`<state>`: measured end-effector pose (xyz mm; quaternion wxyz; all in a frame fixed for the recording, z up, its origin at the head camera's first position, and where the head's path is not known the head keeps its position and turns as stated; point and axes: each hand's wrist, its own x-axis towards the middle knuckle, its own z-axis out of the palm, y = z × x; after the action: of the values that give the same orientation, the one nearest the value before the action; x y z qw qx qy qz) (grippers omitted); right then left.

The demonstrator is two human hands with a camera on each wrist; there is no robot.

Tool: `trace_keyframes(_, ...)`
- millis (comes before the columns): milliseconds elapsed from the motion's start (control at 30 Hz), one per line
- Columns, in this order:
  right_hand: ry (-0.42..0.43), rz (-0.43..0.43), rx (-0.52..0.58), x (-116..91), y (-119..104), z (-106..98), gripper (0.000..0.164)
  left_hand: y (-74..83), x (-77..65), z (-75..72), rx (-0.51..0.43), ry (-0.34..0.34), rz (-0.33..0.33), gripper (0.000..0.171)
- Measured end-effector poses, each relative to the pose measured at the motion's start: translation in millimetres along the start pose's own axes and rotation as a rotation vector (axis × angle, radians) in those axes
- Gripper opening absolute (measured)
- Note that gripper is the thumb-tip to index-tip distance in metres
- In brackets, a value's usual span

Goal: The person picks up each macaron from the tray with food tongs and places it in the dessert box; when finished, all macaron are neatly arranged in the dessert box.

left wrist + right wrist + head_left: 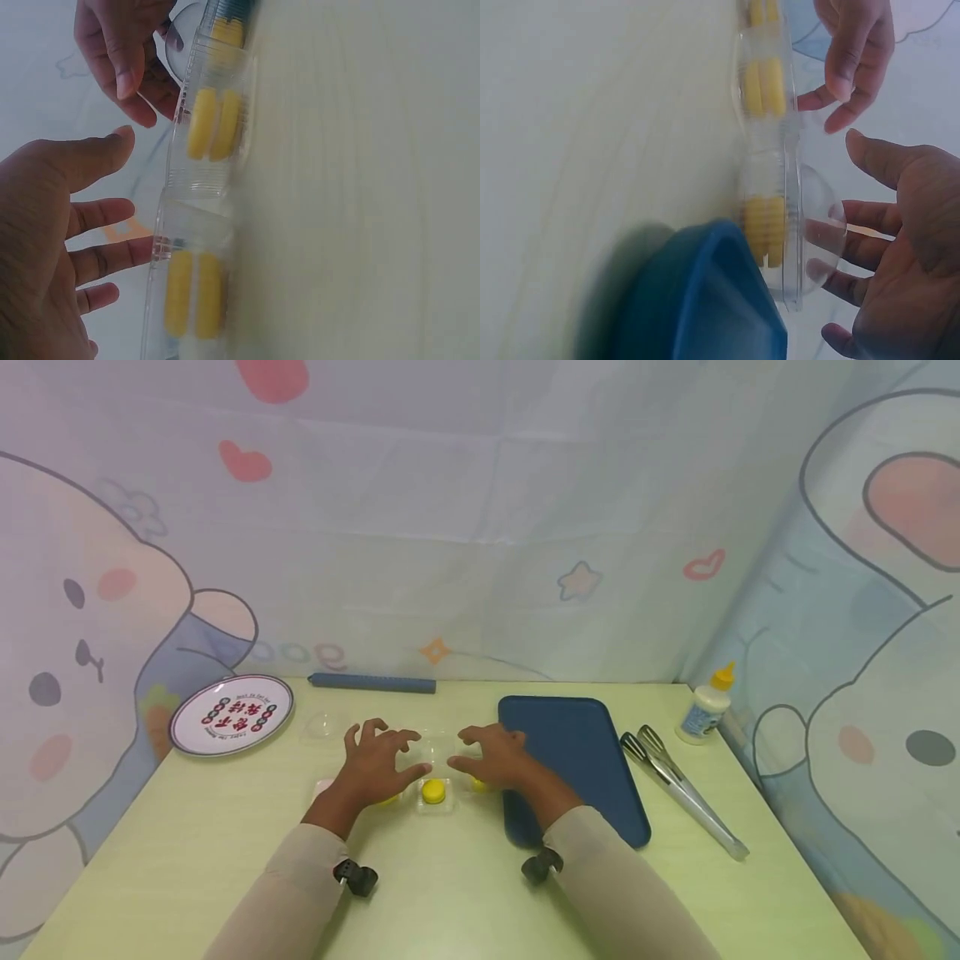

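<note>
Three small clear plastic boxes stand in a row, each with a yellow macaron; the middle box (435, 807) shows its macaron (433, 791) plainly. My left hand (378, 766) hovers over the left box with fingers spread and loosely bent, holding nothing. It partly hides the left macaron (388, 799). Above the right box, my right hand (495, 760) hangs with parted fingers, also holding nothing. In the right wrist view its fingers lie behind a clear domed lid (821, 225), seen through the plastic. Thumbs of both hands point toward each other.
A dark blue tray (570, 743) sits right of the boxes, with metal tongs (693, 797) and a glue-like bottle (705, 710) beyond. At left are a printed plate (232, 747), a clear domed lid (322, 727) and something pale pink (322, 787). A grey-blue rod (371, 682) lies along the back edge.
</note>
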<state>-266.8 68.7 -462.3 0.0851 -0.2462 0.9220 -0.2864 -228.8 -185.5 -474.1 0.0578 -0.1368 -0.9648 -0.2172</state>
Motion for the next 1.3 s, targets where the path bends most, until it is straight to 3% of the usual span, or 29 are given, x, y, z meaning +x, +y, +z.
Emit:
trace_keyframes(433,-0.026,0.014,0.004,11,-7,10,0.059,5.1,1.1,0.0,-0.009,-0.009,-0.007,0.052)
trace_keyframes(633,0.088,-0.003,0.027,12,-7,16,0.055,6.2,2.7,3.1,-0.075,0.076,-0.028,0.051)
trace_keyframes(933,0.233,-0.12,0.184,9,-8,16,0.038,14.8,7.3,11.3,-0.152,0.177,-0.101,0.053)
trace_keyframes(1200,0.333,-0.151,0.295,8,-10,17,0.028,24.7,7.4,15.0,-0.227,0.208,-0.127,0.057)
trace_keyframes(1300,0.346,-0.117,0.366,7,-10,18,0.025,25.3,7.6,15.1,-0.265,0.209,-0.141,0.062)
